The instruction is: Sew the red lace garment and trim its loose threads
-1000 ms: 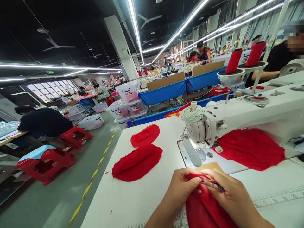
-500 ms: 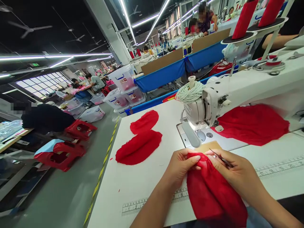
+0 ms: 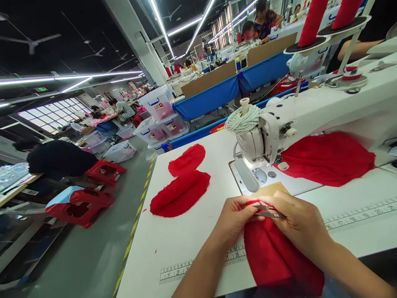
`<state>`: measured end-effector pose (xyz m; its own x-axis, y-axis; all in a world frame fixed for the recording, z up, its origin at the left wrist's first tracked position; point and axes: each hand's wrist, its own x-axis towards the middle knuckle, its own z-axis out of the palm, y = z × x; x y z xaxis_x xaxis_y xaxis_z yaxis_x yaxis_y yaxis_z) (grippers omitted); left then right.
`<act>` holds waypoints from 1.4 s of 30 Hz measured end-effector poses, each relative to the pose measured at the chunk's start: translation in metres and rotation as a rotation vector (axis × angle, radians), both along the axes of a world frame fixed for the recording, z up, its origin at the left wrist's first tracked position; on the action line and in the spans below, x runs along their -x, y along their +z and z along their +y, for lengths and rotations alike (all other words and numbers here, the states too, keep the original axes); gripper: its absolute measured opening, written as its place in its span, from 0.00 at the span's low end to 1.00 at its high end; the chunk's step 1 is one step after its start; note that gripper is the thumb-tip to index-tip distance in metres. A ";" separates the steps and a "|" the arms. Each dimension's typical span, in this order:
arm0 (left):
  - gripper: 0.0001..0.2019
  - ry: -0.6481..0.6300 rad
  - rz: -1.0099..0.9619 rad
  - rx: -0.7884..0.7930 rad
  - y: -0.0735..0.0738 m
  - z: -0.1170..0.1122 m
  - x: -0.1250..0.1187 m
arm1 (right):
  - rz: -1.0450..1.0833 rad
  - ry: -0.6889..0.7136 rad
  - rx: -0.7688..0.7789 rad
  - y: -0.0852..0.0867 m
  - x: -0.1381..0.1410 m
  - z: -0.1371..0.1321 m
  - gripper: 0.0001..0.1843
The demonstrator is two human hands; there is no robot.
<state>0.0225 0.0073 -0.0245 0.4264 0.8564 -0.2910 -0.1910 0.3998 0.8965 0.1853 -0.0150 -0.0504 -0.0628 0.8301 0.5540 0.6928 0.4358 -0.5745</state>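
Observation:
My left hand (image 3: pixel 235 215) pinches the top edge of a red fabric piece (image 3: pixel 273 256), which hangs down over the table's front edge. Thread snips (image 3: pixel 269 212) are in my right hand (image 3: pixel 299 217), their two blades apart and pointing left at the fabric's top edge, close to my left thumb. The right fingertips meet the left ones at that edge; exactly what lies between the blades is hidden. Just beyond my hands stands a white sewing machine (image 3: pixel 257 140), with a tan piece (image 3: pixel 271 189) lying in front of its needle plate.
Two red fabric pieces (image 3: pixel 181 194) lie on the white table (image 3: pixel 186 236) to the left. Another red piece (image 3: pixel 328 159) is under the machine arm. Red thread cones (image 3: pixel 313 25) stand at upper right. Clear bins (image 3: pixel 158 103), red stools (image 3: pixel 80 205) and people at work are beyond.
The snips have swung from pointing up beside my right fingers to lying across the fabric's top edge, blades toward my left thumb. My right hand has turned and moved slightly left.

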 end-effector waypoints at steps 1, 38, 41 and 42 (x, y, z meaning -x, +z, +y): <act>0.18 -0.005 0.000 -0.001 0.000 0.000 0.000 | -0.001 -0.015 0.003 -0.001 0.000 0.001 0.11; 0.19 0.059 -0.001 0.074 -0.002 0.001 0.002 | 0.400 0.000 0.605 0.015 -0.006 -0.035 0.17; 0.19 0.064 -0.005 0.078 -0.002 0.001 0.002 | 0.415 -0.011 0.598 0.015 -0.004 -0.035 0.18; 0.19 0.064 -0.004 0.079 -0.002 0.001 0.002 | 0.416 -0.013 0.597 0.015 -0.004 -0.036 0.18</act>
<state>0.0209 0.0085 -0.0268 0.3724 0.8564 -0.3576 -0.2217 0.4563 0.8618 0.1889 -0.0506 -0.0354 0.0662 0.9976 -0.0179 0.3684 -0.0412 -0.9287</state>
